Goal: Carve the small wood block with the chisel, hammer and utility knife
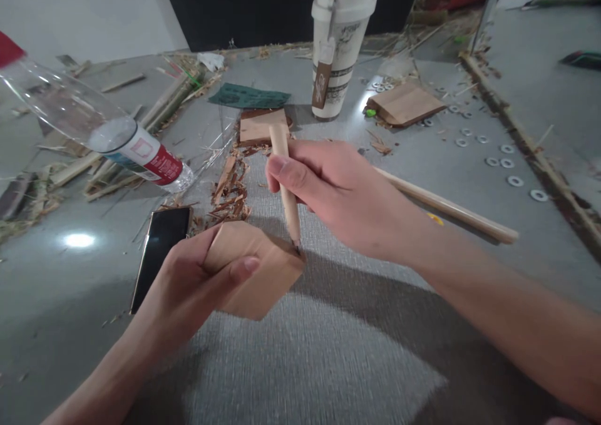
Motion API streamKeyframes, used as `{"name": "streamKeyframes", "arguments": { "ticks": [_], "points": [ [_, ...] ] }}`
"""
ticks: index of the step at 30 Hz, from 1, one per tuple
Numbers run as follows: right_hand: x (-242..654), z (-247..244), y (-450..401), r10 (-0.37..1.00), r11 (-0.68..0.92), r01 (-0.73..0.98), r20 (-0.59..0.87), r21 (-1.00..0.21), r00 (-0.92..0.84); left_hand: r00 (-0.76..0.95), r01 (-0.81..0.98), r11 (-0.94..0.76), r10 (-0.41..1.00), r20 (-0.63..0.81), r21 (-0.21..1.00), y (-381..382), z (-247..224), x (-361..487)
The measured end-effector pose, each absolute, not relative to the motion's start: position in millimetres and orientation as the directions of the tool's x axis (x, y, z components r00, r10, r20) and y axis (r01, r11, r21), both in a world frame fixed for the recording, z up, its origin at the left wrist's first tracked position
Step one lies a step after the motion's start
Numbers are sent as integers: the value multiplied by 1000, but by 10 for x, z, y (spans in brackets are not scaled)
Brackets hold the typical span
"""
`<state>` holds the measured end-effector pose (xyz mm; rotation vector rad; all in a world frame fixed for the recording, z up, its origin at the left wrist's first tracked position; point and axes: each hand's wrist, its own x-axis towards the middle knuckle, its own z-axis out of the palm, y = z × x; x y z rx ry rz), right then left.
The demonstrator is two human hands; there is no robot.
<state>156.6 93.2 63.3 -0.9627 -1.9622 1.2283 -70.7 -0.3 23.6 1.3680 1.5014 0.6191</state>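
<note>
My left hand (192,268) grips a pale wooden block (263,281) with cut corners, its thumb lying across the upper face. Between the thumb and fingers of my right hand (323,187) is a wooden-handled carving tool (290,215), held nearly upright. Its short dark tip meets the block's far right edge; the exact shape of the tip is too small to make out. Beneath both hands lies a grey woven mat (300,356). Reddish-brown wood shavings (230,193) are scattered just beyond the block.
A black phone (162,250) lies by my left hand, with a tilted plastic bottle (136,149) behind. Farther back stand a white lidded cup (340,56) and another wood piece (406,104). Right of my wrist are a wooden rod (451,209) and several metal washers (506,163).
</note>
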Motion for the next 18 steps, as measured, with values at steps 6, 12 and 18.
{"name": "streamKeyframes", "arguments": {
  "ticks": [6, 12, 18],
  "points": [
    [1601, 784, 803, 835, 291, 172, 162, -941, -527, 73, 521, 80, 988, -138, 850, -27, 275, -623],
    [1675, 826, 811, 741, 440, 179, 243, -880, -626, 229, 529, -8, 964, -134, 848, -63, 283, -685],
    [1664, 787, 752, 746, 451, 176, 261, -875, -613, 35, 682, -57, 998, 46, 729, -106, 199, -616]
  ]
}}
